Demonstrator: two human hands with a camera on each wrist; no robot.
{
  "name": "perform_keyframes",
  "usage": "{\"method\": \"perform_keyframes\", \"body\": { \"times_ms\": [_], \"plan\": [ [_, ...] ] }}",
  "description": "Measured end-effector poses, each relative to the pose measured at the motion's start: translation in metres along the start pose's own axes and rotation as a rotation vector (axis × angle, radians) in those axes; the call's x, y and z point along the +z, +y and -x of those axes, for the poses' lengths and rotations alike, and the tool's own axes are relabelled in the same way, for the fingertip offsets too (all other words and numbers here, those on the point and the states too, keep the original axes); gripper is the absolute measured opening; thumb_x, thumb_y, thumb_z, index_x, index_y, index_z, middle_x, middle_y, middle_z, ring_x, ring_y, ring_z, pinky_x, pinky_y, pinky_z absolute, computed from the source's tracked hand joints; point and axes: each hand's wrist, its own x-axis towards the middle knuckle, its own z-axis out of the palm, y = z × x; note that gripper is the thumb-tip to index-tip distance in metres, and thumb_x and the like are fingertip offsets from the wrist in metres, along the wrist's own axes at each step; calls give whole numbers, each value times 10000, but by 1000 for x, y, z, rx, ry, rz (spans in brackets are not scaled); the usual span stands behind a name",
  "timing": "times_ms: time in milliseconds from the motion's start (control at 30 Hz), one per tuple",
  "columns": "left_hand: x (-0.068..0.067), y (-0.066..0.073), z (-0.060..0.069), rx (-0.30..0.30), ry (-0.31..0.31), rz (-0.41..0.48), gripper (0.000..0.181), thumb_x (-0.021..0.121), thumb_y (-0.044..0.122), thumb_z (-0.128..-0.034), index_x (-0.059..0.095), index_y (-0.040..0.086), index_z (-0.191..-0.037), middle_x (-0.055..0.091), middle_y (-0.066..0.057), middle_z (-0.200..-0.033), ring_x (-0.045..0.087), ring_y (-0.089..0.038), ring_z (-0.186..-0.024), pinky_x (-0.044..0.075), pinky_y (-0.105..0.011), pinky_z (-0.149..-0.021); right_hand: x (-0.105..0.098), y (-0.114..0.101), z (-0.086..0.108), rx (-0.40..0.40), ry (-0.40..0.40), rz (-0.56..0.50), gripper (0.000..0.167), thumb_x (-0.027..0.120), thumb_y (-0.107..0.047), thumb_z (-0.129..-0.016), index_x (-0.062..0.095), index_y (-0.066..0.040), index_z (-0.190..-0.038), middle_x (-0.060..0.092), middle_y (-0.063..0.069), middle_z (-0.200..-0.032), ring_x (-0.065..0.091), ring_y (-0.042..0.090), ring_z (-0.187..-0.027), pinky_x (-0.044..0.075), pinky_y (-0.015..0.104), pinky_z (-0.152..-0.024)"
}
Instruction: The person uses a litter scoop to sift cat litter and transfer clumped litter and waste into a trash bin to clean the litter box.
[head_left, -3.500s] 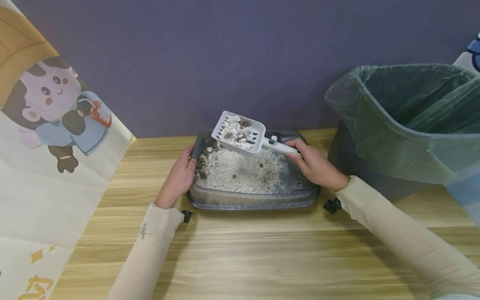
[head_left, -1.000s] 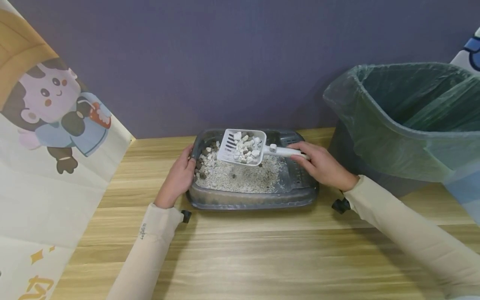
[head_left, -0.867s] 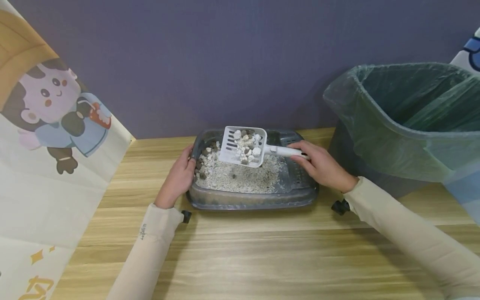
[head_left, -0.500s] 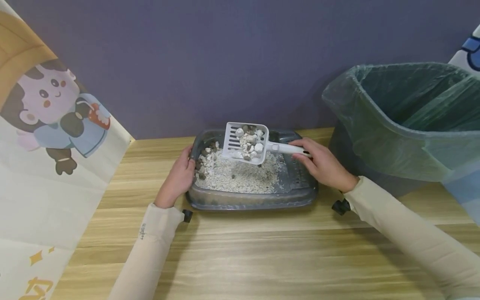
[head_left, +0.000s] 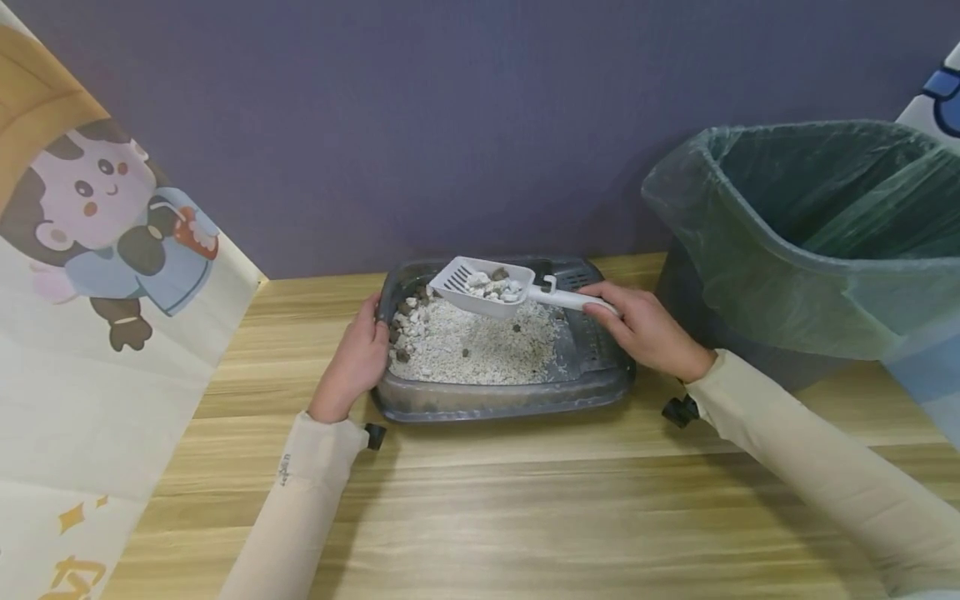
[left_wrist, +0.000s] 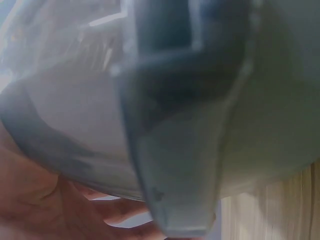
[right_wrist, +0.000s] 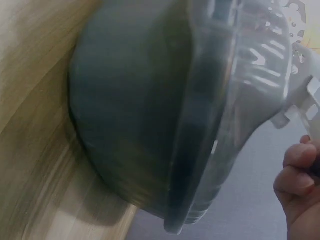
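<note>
White plastic slotted scoop: positioned above the grey tray, bowl facing up and slightly tilted, loaded with pale and dark lumps. Its bowl appears clear of the granules below. The right hand grips the end of the scoop handle, thumb and fingers closed around it. The left hand holds the left end of the tray, thumb at the rim and fingers around the outside. Caution: rolling the right wrist or dipping the bowl's front edge would probably spill the load; over the tray it would fall back onto the granules, but beyond the rim it would scatter on the table. Shaking too hard could throw pieces over the low bowl walls, while small fragments may drop through the slots. Should the left hand loosen, a knock from the scoop could shift the tray. More dark lumps lie at the tray's left end. Right of the tray stands a bin with a translucent green liner; its loose overhang could snag the right sleeve if the arm swings wide.
</note>
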Motion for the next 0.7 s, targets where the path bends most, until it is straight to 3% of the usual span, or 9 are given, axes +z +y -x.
{"method": "perform_keyframes", "body": {
  "times_ms": [267, 500, 700],
  "plan": [
    [0, 0, 0, -3, 3, -4, 508, 236, 128, -1006, 152, -49, -1475, 339, -306, -1410, 333, -405, -1301, 260, -513, -1078, -1, -2, -3, -36, -14, -20, 207, 519, -142, -980, 631, -110, -1151, 423, -70, -632, 337, 76, -459, 325, 255, -436],
    [-1, 1, -1, 0, 10, -3, 506, 239, 119, -1002, 163, -64, -1467, 303, -306, -1435, 304, -411, -1318, 243, -510, -1087, 1, -2, -4, -35, -17, -20, 327, 543, -129, -962, 527, -126, -1289, 510, -18, -877, 381, 96, -539, 353, 258, -462],
    [0, 0, -2, -9, 15, -7, 508, 241, 130, -1003, 166, -53, -1471, 280, -288, -1457, 282, -401, -1333, 231, -502, -1095, 2, -2, -4, -48, 28, 2, 340, 556, -97, -949, 516, -94, -1287, 502, -8, -905, 400, 101, -594, 364, 260, -483]
  ]
}}
